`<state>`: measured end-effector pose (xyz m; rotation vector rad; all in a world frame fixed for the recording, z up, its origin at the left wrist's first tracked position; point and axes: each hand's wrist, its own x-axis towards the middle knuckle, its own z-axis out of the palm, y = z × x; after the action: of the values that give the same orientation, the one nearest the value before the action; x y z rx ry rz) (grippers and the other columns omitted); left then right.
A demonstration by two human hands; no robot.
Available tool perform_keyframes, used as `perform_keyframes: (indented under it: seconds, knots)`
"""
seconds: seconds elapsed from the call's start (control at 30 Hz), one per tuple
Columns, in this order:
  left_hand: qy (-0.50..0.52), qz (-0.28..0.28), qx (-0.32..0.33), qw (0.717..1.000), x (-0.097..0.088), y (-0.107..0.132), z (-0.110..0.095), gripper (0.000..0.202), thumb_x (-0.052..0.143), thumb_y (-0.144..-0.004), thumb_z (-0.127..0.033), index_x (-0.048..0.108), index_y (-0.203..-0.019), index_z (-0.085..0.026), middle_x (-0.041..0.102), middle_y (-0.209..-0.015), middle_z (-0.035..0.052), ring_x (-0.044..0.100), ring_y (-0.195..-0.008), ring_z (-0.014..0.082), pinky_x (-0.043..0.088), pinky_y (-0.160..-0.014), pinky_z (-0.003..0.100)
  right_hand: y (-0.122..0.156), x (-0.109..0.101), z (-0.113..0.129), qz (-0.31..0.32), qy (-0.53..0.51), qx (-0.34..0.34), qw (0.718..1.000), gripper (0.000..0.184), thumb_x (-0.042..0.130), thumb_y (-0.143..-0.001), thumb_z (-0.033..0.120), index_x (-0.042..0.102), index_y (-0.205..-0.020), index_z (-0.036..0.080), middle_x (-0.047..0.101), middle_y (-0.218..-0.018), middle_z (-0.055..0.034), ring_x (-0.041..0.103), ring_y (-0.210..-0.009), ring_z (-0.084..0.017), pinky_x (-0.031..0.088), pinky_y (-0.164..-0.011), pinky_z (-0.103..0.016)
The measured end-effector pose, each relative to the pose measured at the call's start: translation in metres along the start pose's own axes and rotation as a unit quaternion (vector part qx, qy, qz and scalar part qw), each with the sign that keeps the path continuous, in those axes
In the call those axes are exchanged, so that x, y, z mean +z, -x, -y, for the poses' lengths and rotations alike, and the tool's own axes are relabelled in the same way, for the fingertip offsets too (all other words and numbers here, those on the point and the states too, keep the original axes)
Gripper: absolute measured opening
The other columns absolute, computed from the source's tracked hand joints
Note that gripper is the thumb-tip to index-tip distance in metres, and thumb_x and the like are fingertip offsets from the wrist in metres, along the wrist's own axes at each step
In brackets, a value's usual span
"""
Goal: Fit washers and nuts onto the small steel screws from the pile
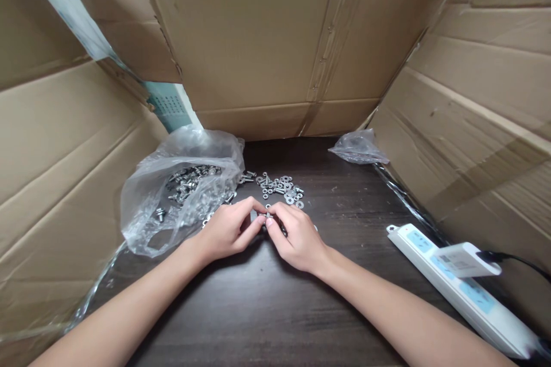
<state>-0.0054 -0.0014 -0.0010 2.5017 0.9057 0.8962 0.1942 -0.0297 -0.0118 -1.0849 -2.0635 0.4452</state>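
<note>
Fingers (276, 233) around small fastener (269, 215), roughly crosswise

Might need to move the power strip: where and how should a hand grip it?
Power strip: probably best gripped across its narrow body near the far end, from above left. That end is uncovered; the adapter sits about mid-strip, its cable runs off right, and cardboard stands on that side.
</note>
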Motion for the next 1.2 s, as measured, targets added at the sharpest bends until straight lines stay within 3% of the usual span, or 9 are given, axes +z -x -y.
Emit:
perform_keyframes:
  seconds: [0.7, 1.2]
  knots:
    - [-0.012, 0.010, -0.004, 1.000, -0.0016, 0.0004, 0.0009, 0.011, 0.055, -0.093, -0.021, 0.058, -0.103, -0.019, 0.056, -0.060, -0.0079, 0.051, -0.045, 0.0063, 0.036, -0.048, 0.017, 0.0006, 0.0008, -0.0006, -0.010, -0.002, 0.012, 1.000, 0.016, 0.046, -0.098, 0.023, 0.053, -0.084, 0.021, 0.062, -0.077, -0.0012, 0.054, -0.069, -0.017, 0.038, -0.071, -0.031]
    - [-0.044, -0.016, 0.044, 0.998, 0.0001, -0.0003, 0.0034, 0.004, 0.058, -0.091, -0.022, 0.060, -0.092, -0.019, 0.057, -0.056, -0.0075, 0.052, -0.046, 0.0073, 0.038, -0.050, 0.018, 0.0001, -0.0016, -0.0008, 0.015, -0.005, 0.007, 1.000, 0.017, 0.045, -0.097, 0.023, 0.051, -0.081, 0.022, 0.063, -0.076, -0.0014, 0.056, -0.069, -0.018, 0.040, -0.071, -0.031]
